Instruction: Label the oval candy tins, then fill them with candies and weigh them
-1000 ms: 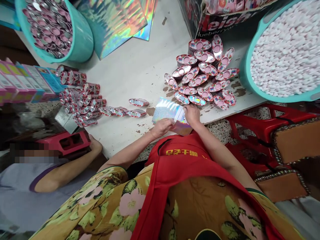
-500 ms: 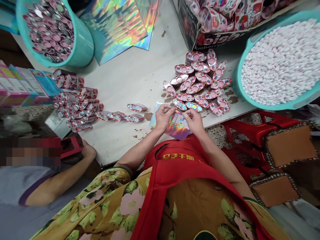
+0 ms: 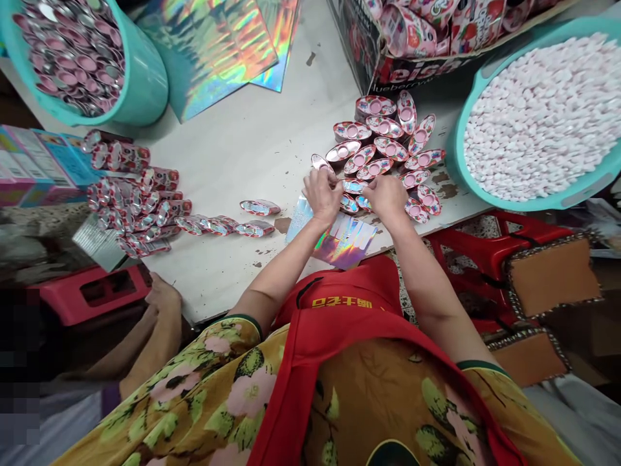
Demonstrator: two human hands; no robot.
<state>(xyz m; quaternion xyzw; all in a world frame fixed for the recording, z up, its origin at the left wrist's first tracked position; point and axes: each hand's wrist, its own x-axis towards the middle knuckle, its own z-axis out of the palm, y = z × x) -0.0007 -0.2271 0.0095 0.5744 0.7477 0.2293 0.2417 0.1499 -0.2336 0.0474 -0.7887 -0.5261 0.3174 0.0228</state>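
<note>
Both hands at the near part of the cluster of packs (image 3: 391,149) standing on the desk (image 3: 223,149). Shiny-topped pack (image 3: 354,186) sits between the fingertips, left hand (image 3: 324,196) at its left end, right hand (image 3: 389,197) at its right. Each grip: fingers curled in, little gap showing; cannot tell if pinching or just pressing. Holographic sheet (image 3: 347,243) lies flat at desk edge, partly under left forearm. More packs (image 3: 136,200) piled at left, on their sides. Teal basin (image 3: 533,204) of white pellets (image 3: 538,116) right of cluster; printed carton (image 3: 356,48) behind it. Teal bucket (image 3: 145,84) far left, foil sheets (image 3: 218,58) beside it. Co-worker's hand (image 3: 163,294) near desk's left corner.
</note>
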